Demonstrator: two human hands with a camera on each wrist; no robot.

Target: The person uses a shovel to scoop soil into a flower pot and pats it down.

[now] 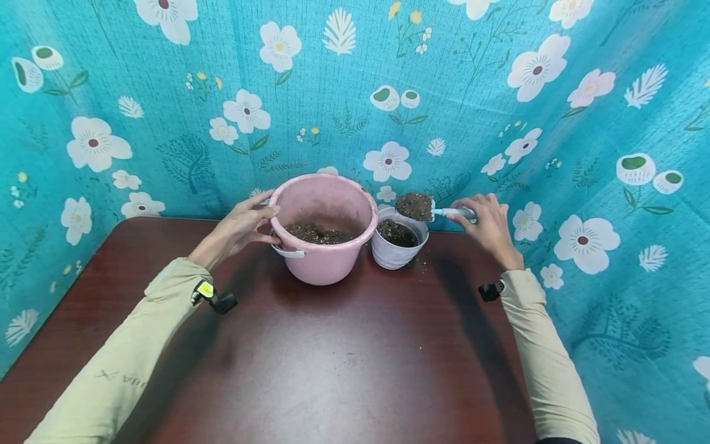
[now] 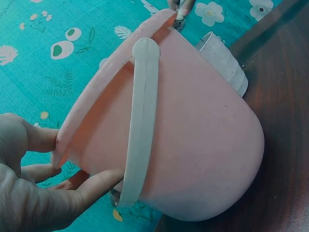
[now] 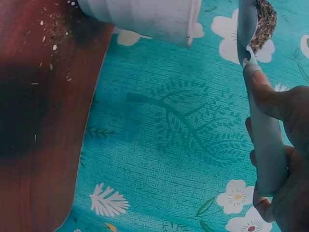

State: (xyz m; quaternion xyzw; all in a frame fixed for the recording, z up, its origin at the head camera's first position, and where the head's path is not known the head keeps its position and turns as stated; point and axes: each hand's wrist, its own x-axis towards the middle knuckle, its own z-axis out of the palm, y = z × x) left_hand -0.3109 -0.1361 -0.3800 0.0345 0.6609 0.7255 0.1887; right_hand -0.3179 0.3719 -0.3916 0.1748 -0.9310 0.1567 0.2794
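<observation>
My left hand (image 1: 235,228) grips the rim of a pink plastic bucket (image 1: 324,265), which has dark soil (image 1: 316,234) in the bottom. In the left wrist view, fingers (image 2: 43,137) press at the rim and the thumb touches the bucket's white handle (image 2: 145,106). A small garden trowel (image 3: 268,145) is in my right hand (image 1: 488,225), held by its pale handle. Its blade carries a heap of soil (image 1: 413,206) above a small white pot (image 1: 391,256). That pot, right beside the bucket, has some soil inside.
Both containers stand near the back of a dark reddish-brown table (image 1: 333,351). Behind and to the right hangs a turquoise floral curtain (image 1: 316,80). Scattered soil crumbs (image 3: 54,47) lie on the tabletop beside the pot.
</observation>
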